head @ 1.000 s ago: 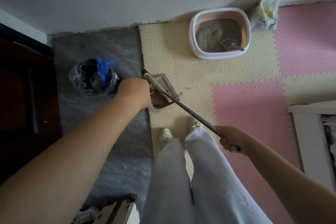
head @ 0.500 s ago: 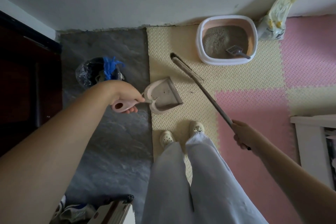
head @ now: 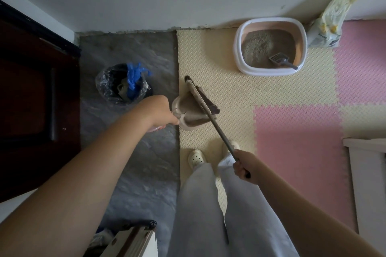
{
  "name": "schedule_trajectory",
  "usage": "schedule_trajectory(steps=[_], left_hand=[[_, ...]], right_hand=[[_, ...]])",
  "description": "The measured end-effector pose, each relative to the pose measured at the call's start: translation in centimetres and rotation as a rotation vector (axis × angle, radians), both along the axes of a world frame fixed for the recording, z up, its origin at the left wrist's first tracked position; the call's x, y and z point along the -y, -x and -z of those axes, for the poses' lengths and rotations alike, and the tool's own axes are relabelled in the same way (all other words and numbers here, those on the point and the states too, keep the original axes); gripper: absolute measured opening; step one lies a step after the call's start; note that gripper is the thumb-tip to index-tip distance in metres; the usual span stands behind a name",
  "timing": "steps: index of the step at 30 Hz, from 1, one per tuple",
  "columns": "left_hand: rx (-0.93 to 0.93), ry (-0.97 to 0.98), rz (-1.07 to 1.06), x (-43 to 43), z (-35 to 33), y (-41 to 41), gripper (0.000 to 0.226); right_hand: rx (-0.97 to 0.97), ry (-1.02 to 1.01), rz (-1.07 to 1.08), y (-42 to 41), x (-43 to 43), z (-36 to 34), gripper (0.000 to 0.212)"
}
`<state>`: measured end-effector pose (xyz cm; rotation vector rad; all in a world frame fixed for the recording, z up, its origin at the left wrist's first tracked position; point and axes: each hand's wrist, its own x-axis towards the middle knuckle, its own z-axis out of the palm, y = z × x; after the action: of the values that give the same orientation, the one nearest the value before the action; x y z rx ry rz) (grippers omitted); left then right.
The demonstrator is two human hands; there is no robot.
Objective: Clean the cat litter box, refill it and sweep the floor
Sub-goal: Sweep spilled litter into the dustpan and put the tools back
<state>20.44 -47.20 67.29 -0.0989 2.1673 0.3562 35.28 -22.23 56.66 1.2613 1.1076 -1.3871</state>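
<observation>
My left hand (head: 159, 113) grips the pink handle of a dustpan (head: 188, 111) that lies on the yellow foam mat (head: 229, 94) at its left edge. My right hand (head: 246, 166) holds the long grey handle of a broom (head: 205, 104). The broom's head rests across the dustpan's mouth. Against the far wall stands the white-rimmed litter box (head: 239, 48) with grey litter in it, and a grey scoop (head: 281, 60) lies in its right corner. An opened litter bag (head: 329, 25) leans on the wall just right of the box.
A bin (head: 122, 84) lined with clear plastic, blue plastic inside, stands on the grey stone floor (head: 135, 162) left of the dustpan. A dark wooden door (head: 31, 100) fills the left. White furniture (head: 367, 173) stands at the right on pink mat tiles (head: 302, 142). My feet (head: 196, 158) are below the dustpan.
The broom head has swung back from out on the mat to the dustpan's mouth. The dustpan stays low on the mat's edge, turned a little.
</observation>
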Motion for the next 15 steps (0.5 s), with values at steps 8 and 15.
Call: schedule_trajectory(steps=[8,15], left_hand=[[-0.534,-0.015,0.167,-0.8,-1.8,-0.9,0.052],[-0.655,0.154,0.34,0.7,-0.1,-5.0,0.032]], right_hand=[[0.023,0.115,0.208,0.4,-4.8,-3.0,0.034],[-0.144,-0.105,-0.114,1.2,-6.7,-5.0,0.026]])
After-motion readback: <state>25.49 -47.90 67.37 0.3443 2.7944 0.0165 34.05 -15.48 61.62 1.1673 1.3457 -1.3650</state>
